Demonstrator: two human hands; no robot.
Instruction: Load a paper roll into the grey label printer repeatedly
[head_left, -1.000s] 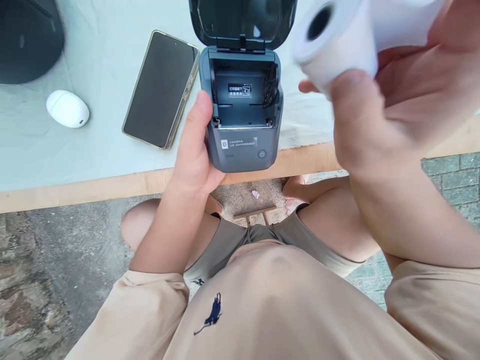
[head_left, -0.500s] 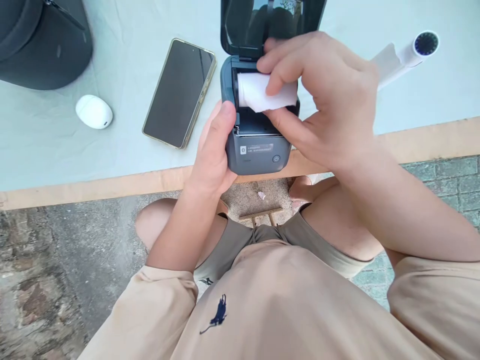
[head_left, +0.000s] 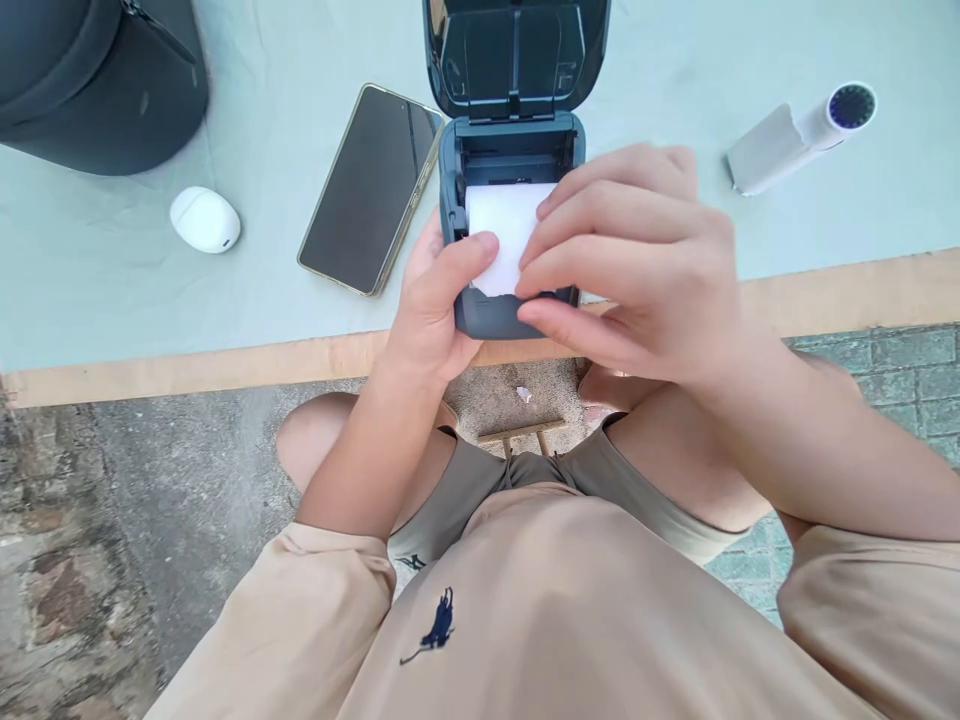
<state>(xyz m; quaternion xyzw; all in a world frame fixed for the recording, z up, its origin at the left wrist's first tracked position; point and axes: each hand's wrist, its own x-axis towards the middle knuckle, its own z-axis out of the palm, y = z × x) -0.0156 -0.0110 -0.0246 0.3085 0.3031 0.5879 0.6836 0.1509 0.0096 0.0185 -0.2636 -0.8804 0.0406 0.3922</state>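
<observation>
A small dark grey printer [head_left: 480, 315] stands at the table's near edge with its lid [head_left: 516, 55] tipped up and back. A white paper roll [head_left: 501, 225] lies in its open bay, a strip of paper drawn forward over the front. My left hand [head_left: 431, 300] grips the printer's left side, the thumb pressing on the paper. My right hand [head_left: 637, 265] covers the right half of the printer, its fingertips on the paper strip. Whether those fingers pinch the paper or only rest on it is hidden.
A black phone [head_left: 371, 185] lies face up left of the printer. A white pebble-shaped case [head_left: 204, 219] and a dark round bag [head_left: 97, 80] sit further left. A white handheld device [head_left: 795, 135] lies at the right. The table's wooden edge [head_left: 187, 370] runs across, with my knees below.
My right hand brought the paper roll down from near the camera into the printer's bay, then slid toward the front, drawing paper out. My left thumb moved onto the paper.
</observation>
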